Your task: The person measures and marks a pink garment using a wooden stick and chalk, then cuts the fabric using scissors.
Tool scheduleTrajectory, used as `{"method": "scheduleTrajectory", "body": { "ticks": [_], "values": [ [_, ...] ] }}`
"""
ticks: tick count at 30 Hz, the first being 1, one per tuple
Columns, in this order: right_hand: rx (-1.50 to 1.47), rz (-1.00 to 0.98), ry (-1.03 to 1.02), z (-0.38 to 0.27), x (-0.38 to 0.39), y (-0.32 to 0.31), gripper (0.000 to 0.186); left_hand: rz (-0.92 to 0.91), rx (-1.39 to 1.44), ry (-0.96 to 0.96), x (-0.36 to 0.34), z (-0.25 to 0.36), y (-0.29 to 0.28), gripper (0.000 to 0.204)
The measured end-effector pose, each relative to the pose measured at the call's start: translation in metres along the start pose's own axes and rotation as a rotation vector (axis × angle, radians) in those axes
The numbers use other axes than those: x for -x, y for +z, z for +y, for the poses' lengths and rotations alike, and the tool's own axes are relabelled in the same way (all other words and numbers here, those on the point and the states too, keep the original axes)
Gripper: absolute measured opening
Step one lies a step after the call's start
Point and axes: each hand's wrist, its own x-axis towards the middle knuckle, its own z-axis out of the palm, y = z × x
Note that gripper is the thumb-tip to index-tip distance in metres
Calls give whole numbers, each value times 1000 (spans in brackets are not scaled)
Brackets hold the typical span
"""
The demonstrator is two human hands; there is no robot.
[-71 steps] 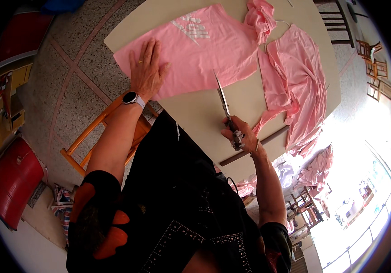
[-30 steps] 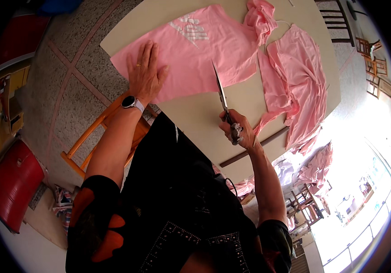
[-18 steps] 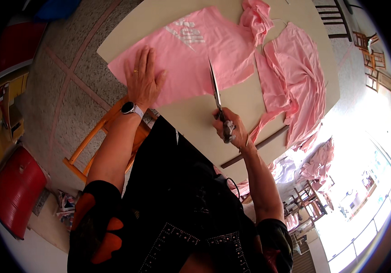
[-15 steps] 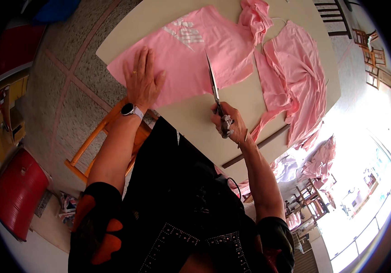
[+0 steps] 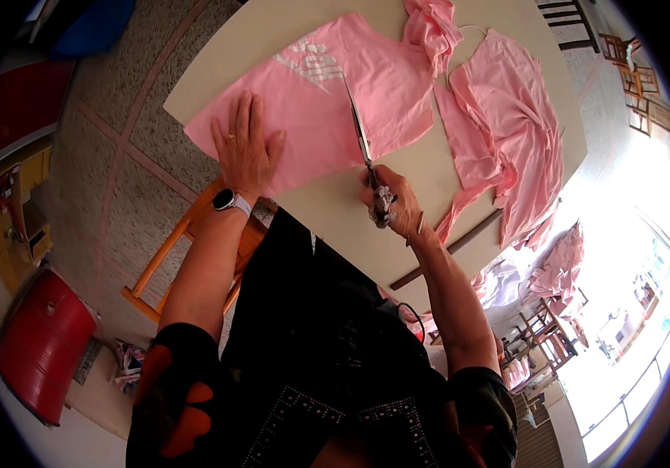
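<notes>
A piece of pink fabric (image 5: 311, 129) with a white print near its far edge lies spread on the table (image 5: 335, 204). My left hand (image 5: 248, 152) rests flat on its left part, fingers stretched out. In my right hand (image 5: 395, 204) is a pair of scissors (image 5: 361, 134) with wrapped handles. The blades point away from me over the fabric and reach up to the print. A cut edge runs beside them, from the near side of the fabric. Whether the lower blade lies under the fabric is hard to see.
More crumpled pink fabric (image 5: 510, 132) covers the table's right side, with a bunched pink piece (image 5: 432, 35) at the far end. A wooden chair (image 5: 165, 261) stands close by my left forearm. A red cushioned seat (image 5: 48, 343) is at lower left, and wooden chairs (image 5: 638, 82) stand far right.
The scissors have moved slightly farther up and to the left, their tips now at the print. My left hand stays flat on the fabric. The whole view has shifted a little.
</notes>
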Motion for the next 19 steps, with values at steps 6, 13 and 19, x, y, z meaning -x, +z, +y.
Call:
{"method": "scheduleTrajectory", "body": {
  "ticks": [6, 13, 19],
  "values": [
    [49, 60, -79, 7, -1, 13, 31, 32, 20, 9, 1, 0, 2, 70],
    [-24, 127, -132, -1, -16, 35, 22, 0, 5, 5, -2, -1, 1, 70],
    [138, 194, -139, 4, -27, 48, 32, -9, -14, 10, 0, -6, 8, 77]
  ]
}}
